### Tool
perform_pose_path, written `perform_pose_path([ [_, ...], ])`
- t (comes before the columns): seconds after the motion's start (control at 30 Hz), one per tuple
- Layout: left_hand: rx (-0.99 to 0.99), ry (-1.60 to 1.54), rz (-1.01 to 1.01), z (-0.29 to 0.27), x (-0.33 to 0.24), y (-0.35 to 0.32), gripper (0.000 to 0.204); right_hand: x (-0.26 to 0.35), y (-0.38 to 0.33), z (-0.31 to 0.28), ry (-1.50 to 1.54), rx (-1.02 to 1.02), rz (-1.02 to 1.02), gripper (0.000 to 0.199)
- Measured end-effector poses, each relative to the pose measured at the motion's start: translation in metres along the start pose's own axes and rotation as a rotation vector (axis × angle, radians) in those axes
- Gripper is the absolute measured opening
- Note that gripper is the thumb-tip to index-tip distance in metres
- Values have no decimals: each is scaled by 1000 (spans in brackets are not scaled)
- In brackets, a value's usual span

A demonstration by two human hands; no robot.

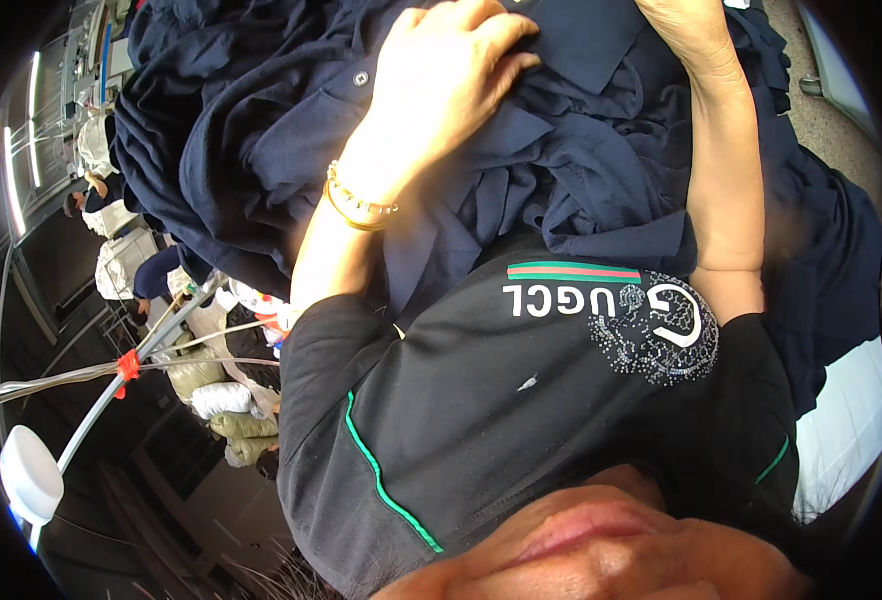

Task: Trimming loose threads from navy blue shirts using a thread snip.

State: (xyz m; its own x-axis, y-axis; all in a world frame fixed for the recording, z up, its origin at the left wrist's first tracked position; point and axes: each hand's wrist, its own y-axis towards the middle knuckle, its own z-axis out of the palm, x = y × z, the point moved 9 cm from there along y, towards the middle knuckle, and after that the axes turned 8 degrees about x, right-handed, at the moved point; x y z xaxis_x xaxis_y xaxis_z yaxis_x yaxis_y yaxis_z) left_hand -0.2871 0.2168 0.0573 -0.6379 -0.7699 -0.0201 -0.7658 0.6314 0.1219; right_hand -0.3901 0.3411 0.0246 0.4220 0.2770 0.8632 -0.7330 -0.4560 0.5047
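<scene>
A big heap of navy cloth (231,130), in loose folds, fills the upper middle and spreads over my lap. A small round button (361,78) on it suggests that it is clothing. My left hand (451,65), with bracelets at the wrist, lies over the heap. Its fingers point right, with a gap between the visible tips, and rest against the cloth. Near them is a smooth, flat navy panel (586,40) with a straight edge. My right hand (686,25) reaches past this panel's right side; the top edge of the picture cuts off its fingers, so their grip is hidden.
At the left stands a pale pole (151,340) with cables and a red tie, and a white round lamp-like head (31,475) is near it. Behind are other people at work and piles of cloth (226,400). A pale machine edge (841,65) shows at the upper right.
</scene>
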Motion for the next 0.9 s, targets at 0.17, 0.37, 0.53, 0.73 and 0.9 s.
perform_pose_path([
  [0.17,58,-284,-211,10,24,-6,22,16,1,-2,-1,-5,-54,38],
  [0.37,-91,-1061,-590,25,76,-29,17,32,-3,8,-47,82,-44,36],
  [0.53,-215,-1224,-522,32,97,-40,20,59,-1,34,-302,254,-219,35],
  [0.73,-240,-1367,-869,46,98,-55,21,61,-4,42,-585,194,-361,36],
  [0.9,-299,-1173,-603,31,95,-52,27,50,-3,48,-655,233,-261,35],
])
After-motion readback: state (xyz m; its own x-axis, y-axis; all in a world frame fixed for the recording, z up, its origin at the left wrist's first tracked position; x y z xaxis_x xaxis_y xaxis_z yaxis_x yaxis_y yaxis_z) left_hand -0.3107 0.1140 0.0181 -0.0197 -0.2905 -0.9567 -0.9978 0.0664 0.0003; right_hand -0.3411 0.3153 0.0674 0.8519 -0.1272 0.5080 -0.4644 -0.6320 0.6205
